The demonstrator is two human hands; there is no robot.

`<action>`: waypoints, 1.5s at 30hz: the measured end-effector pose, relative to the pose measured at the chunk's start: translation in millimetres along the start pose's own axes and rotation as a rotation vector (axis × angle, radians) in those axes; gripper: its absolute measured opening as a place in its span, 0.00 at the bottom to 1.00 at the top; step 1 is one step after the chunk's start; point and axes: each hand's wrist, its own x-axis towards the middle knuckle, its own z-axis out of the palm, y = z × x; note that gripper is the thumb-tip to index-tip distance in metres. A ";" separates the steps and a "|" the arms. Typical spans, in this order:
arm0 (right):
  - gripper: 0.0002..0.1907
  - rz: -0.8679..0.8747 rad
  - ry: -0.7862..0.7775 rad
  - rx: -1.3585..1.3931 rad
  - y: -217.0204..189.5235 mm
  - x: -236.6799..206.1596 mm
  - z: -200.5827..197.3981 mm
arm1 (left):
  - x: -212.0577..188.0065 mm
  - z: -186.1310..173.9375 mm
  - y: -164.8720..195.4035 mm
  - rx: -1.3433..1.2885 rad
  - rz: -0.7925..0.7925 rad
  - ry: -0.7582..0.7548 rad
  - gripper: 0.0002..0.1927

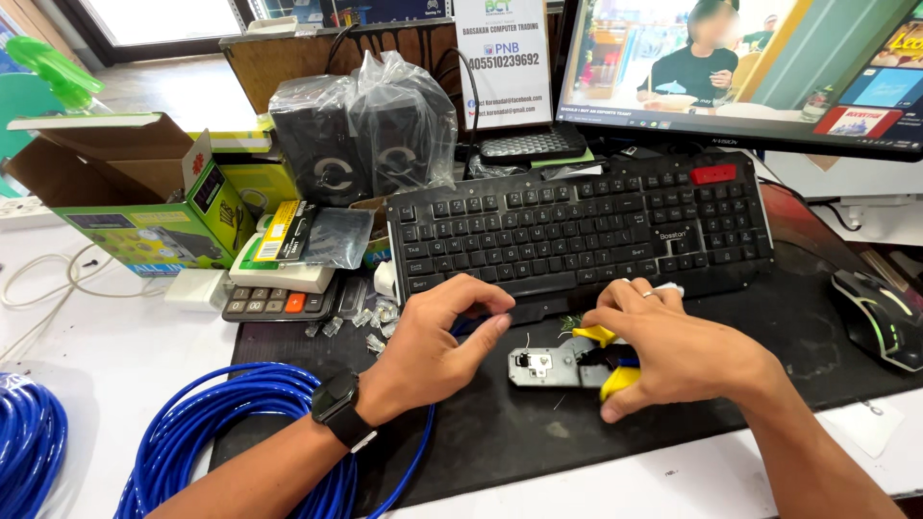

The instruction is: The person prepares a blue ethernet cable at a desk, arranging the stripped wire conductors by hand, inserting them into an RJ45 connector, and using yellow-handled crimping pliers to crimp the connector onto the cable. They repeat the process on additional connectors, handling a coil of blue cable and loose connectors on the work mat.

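My right hand (pixel 678 346) is closed around the yellow and black handles of a crimping tool (pixel 550 366), whose metal head lies on the black desk mat (pixel 500 432). My left hand (pixel 433 336), with a black smartwatch on its wrist, pinches the end of a blue network cable (pixel 463 327) just left of the tool head. The cable runs back to a blue coil (pixel 240 423) at the lower left. Thin stripped wire ends show between my two hands.
A black keyboard (pixel 577 231) lies just beyond my hands, with a monitor (pixel 750 67) behind it. A mouse (pixel 880 317) sits at right. At left are clear plug connectors (pixel 370 312), a calculator (pixel 274 303), wrapped speakers (pixel 370 135) and an open cardboard box (pixel 144 202).
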 end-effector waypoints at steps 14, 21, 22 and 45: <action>0.10 -0.589 0.455 0.619 -10.6 24.6 33.7 | -1.7 7.0 -0.3 0.018 0.046 -0.161 0.15; 0.09 -0.655 0.415 0.554 -7.2 24.0 33.4 | -2.0 4.5 -3.6 0.128 0.051 -0.186 0.13; 0.09 -0.653 0.390 0.565 -7.1 23.5 33.0 | -1.8 4.4 -4.7 0.157 0.064 -0.203 0.12; 0.08 -0.478 0.287 0.527 -4.1 29.4 37.9 | -0.5 5.2 -5.6 0.125 0.041 -0.213 0.06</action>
